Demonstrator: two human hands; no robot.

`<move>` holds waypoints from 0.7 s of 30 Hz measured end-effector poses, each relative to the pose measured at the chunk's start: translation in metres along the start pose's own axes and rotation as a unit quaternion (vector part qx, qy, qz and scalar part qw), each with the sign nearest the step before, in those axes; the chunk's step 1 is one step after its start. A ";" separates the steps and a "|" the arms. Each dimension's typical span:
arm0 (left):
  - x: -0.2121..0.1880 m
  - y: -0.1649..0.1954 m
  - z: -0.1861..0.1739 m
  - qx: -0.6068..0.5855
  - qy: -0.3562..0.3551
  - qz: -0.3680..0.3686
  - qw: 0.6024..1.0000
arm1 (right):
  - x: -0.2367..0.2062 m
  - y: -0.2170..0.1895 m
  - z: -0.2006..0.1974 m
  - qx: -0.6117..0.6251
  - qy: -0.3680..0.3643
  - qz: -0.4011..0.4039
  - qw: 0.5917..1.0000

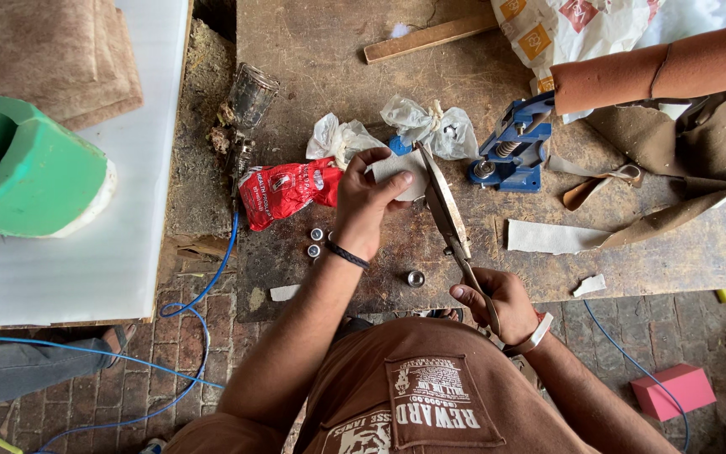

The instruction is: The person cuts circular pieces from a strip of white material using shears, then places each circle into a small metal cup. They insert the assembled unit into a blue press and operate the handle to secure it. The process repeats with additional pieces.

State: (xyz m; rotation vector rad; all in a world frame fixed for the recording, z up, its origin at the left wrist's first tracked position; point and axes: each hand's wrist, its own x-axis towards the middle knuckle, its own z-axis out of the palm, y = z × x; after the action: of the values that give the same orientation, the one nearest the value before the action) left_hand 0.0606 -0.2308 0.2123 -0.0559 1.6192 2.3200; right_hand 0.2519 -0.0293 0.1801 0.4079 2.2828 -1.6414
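Holding a pale sheet piece [400, 171] w/ left hand [363, 206], fingers curled round its edge, thumb on top; piece sat above the wooden bench [329, 50], just in front of two knotted clear plastic bags [430, 128]. Right hand [497, 304] was wrapped tight round the handles of big metal shears [447, 214], near the bench's front edge. Shear blades ran up toward the sheet piece, tip touching or overlapping its right side; cannot tell whether the blades were parted or shut. Dark band on left wrist, white band on right wrist.

Bench contents: red crumpled packet [283, 192] just left of left hand; three small metal caps [313, 244] by left wrist, one more [415, 278] between the two forearms. Blue hand press [514, 151] right of the bags. Tan fabric strips [674, 210] + orange-brown roll [657, 71] at far right. White strip [548, 237] lay flat right of the shears. Glass jar [251, 94] at bench's left edge.

Off bench: green moulded form [31, 172] on white board, left. Blue cable [203, 294] on brick floor. Pink block [672, 391] lower right.
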 end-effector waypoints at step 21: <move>-0.003 -0.013 0.012 -0.071 -0.011 0.045 0.996 | -0.003 0.002 0.000 0.009 0.010 -0.021 1.000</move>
State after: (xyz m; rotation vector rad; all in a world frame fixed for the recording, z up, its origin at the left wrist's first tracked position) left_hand 0.0691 -0.2159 0.2053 0.0117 1.4730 2.4922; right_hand 0.2551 -0.0289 0.1795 0.3855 2.3075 -1.6866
